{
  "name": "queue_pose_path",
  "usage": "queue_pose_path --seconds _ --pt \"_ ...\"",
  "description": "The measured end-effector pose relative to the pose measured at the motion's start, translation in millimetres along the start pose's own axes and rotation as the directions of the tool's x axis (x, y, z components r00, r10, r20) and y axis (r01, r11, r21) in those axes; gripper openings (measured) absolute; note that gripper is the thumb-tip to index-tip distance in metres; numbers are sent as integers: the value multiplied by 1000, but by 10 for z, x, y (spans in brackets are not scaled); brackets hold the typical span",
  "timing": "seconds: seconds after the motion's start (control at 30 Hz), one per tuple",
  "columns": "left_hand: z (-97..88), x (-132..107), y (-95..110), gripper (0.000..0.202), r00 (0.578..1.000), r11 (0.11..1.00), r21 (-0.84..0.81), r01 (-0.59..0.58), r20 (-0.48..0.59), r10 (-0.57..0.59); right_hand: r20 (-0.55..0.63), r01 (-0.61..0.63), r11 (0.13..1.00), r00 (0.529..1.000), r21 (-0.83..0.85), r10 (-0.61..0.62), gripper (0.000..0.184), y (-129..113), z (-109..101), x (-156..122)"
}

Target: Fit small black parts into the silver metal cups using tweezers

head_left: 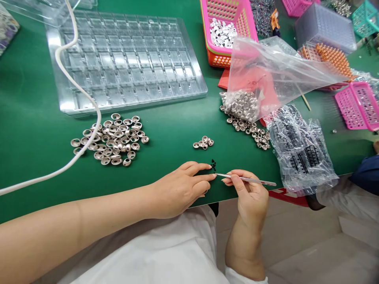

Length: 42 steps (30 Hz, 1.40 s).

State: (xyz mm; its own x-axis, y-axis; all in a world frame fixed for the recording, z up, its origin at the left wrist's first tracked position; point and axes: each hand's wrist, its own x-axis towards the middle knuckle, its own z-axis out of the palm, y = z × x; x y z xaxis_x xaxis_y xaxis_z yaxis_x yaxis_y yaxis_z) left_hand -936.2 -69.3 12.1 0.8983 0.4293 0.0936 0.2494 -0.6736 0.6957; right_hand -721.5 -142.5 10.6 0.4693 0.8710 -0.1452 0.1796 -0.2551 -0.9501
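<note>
My right hand (pixel 248 189) grips metal tweezers (pixel 254 180) whose tip points left, close to the fingertips of my left hand (pixel 183 185). My left hand rests palm down at the table edge with its fingers stretched out and apart. Several tiny black pieces (pixel 213 164) lie just beyond those fingertips. Whether the tweezers' tip pinches a piece is too small to tell. A little farther off sits a small cluster of silver metal rings (pixel 204 142). A larger heap of such rings (pixel 118 138) lies to the left, beyond my left forearm.
A clear compartment tray (pixel 133 59) lies at the back left, with a white cable (pixel 89 98) crossing it. At the right are a plastic bag of metal rings (pixel 241 104), a bag of black parts (pixel 299 150) and a pink basket (pixel 204 23) of white pieces.
</note>
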Motion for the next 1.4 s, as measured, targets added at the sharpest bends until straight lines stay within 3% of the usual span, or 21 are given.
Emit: queue_pose_path --seconds 0.13,0.23,0.3,0.37,0.47,0.57,0.8,1.4 --pt "1 -9 -2 14 1000 1000 -6 -18 -20 18 -12 56 998 998 3 -56 16 8 27 -13" --pt "3 -14 -3 13 999 1000 -16 -20 -47 19 -33 182 980 982 -74 -185 10 28 28 -41" --pt "9 -23 -9 12 997 1000 -19 -24 -73 22 14 336 928 941 -158 -338 7 39 9 -63" --pt "16 -37 -17 13 995 999 -17 -33 -100 31 118 490 843 871 -222 -476 15 44 -20 -81" --pt "13 -60 -23 13 990 998 -19 -54 -131 51 210 602 757 799 -256 -564 29 36 -55 -95" --pt "-10 -74 -12 13 986 998 -29 -62 -154 57 150 593 772 805 -228 -574 26 25 -58 -100" --pt "1 -82 -57 9 965 992 -123 1 -261 -33 84 473 875 881 -106 -466 24 73 -26 -117" --pt "3 -70 -94 9 960 981 -189 30 -266 -81 127 518 842 855 -150 -504 27 125 30 -90"
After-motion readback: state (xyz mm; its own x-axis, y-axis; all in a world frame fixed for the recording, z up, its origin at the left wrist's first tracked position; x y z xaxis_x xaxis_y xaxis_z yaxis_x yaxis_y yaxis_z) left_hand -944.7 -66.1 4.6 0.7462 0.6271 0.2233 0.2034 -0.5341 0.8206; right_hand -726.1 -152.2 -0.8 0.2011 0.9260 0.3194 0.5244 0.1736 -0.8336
